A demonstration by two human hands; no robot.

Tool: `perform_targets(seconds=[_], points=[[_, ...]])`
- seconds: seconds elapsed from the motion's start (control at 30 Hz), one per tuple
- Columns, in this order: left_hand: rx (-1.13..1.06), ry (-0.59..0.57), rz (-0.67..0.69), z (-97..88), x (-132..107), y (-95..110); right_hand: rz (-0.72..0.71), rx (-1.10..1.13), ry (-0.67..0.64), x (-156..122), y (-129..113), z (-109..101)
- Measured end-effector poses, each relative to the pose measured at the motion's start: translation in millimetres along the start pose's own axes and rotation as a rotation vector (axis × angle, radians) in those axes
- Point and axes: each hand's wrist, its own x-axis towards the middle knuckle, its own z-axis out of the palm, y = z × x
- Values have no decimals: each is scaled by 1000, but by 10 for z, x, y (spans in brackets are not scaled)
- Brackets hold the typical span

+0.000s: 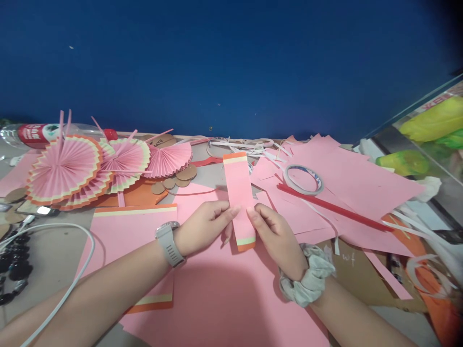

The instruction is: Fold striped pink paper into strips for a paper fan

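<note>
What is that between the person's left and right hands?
In the head view, a pink paper strip with yellow and orange bands at both ends lies between the left hand and right hand, held by both.

Legible letters
"wf" (348,260) is seen on cardboard (356,277) beside the right hand (278,236); "ATE" (158,142) on a disc (168,139) beyond the left hand (206,225).

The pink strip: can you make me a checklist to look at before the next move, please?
1. Left hand has a grip on the pink strip: ok, at its left edge.
2. Right hand has a grip: ok, at its right edge.
3. Orange bands at both ends: ok.
4. Tape roll away from both hands: ok.
5. White cable not touching the left forearm: cannot tell; they overlap in view.
</note>
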Motion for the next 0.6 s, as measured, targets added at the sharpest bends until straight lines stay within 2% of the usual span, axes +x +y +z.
perform_targets(seconds=[0.43, 0.6], points=[[-96, 76, -33, -36, 29, 6, -9, -90, -15, -3, -10, 14], [-108, 148, -42, -40, 40, 22, -12, -95, -54, 3, 11, 7]])
